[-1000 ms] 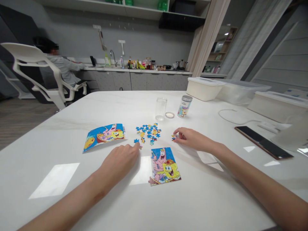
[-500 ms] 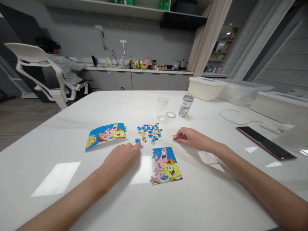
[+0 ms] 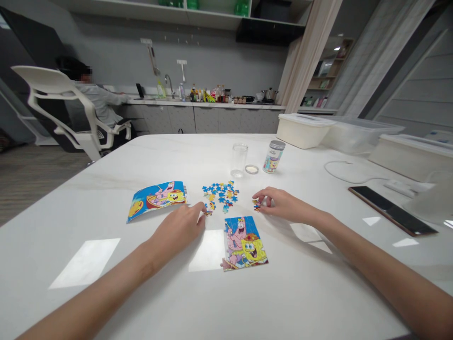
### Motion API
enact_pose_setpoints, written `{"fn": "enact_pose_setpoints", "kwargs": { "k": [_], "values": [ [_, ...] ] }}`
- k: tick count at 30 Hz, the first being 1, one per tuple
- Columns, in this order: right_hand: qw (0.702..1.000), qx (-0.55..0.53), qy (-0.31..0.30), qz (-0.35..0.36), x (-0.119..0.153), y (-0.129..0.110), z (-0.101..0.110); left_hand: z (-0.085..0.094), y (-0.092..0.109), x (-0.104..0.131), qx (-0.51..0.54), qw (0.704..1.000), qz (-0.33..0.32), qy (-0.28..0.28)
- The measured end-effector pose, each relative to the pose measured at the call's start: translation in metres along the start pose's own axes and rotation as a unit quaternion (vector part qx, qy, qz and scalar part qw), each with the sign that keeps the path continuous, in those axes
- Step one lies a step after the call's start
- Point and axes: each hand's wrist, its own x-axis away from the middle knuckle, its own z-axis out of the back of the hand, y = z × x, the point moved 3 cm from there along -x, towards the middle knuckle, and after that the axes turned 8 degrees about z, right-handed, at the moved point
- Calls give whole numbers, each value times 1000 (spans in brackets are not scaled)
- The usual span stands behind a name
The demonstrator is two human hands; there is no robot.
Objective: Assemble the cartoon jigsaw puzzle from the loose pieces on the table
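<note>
My left hand (image 3: 182, 224) rests low over the table, its thumb and index finger slightly apart beside a few loose jigsaw pieces (image 3: 208, 211). Across from it, my right hand (image 3: 281, 204) has its thumb and index finger around a small multicoloured jigsaw piece (image 3: 256, 205), close to the tabletop. Between the hands and nearer to me lies a joined puzzle section (image 3: 245, 244) showing a pink starfish and a yellow sponge character. Several more loose pieces (image 3: 222, 192), mostly blue and yellow, are heaped beyond it. A curled picture sheet (image 3: 157, 200) with the same characters lies beyond my left hand.
A clear jar (image 3: 239, 160), a round lid (image 3: 252, 169) and a printed canister (image 3: 273, 157) stand farther back on the white table (image 3: 116, 189). At right are a phone (image 3: 391, 210), a cable and storage boxes (image 3: 304, 130). A person (image 3: 104, 101) sits at far left.
My left thumb has spread from the index finger, and the fingers now cover the blue piece beside them. The fingers of my right hand have parted a little, exposing more of the piece.
</note>
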Motion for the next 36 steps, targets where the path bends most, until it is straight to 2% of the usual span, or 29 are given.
{"fn": "enact_pose_setpoints", "kwargs": {
  "k": [3,7,14,20,25,28,32,36],
  "values": [
    [999,-33,-26,-18,-1,-5,-1,0,2,-1,21,1000,2,10],
    [997,-51,-56,-7,-3,-10,-5,-1,5,0,33,999,0,-6],
    [1000,-15,-9,13,-4,-11,-5,-1,5,0,60,998,0,-20],
    [996,-81,1,-21,-4,-8,-7,-3,5,0,74,997,0,-13],
    [996,-80,29,-16,-5,-6,-9,-3,5,0,79,997,1,-7],
    [991,-122,39,-28,-7,-6,-9,-3,6,1,90,996,9,-14],
    [959,-266,28,-90,-8,-7,-8,-2,6,1,98,995,10,-17],
    [896,-424,37,-129,-7,-8,-9,-3,5,2,108,994,7,-20]
  ]
}}
